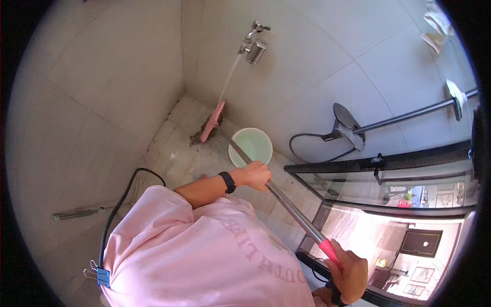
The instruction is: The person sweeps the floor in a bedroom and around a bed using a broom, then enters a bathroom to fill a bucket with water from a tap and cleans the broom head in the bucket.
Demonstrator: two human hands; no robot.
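A mop (292, 204) slants across the view, with a metal pole and a pink grip at its lower right end. My left hand (255, 175), with a black band at the wrist, is wrapped round the middle of the pole. Closed on the pink grip is my right hand (352, 276). The pink mop head (213, 123) is by the far corner, with dark strands beside it. A stream of water (229, 79) falls onto it from a metal tap (250, 36) on the wall. Beneath the pole stands a pale bucket (265, 137).
Tiled walls meet in the corner beyond the wet tiled floor (176, 153). On the right wall are a dark bracket (348, 128) with a hose and a metal bar (409, 116). A black-framed glass door (388, 187) stands at the right.
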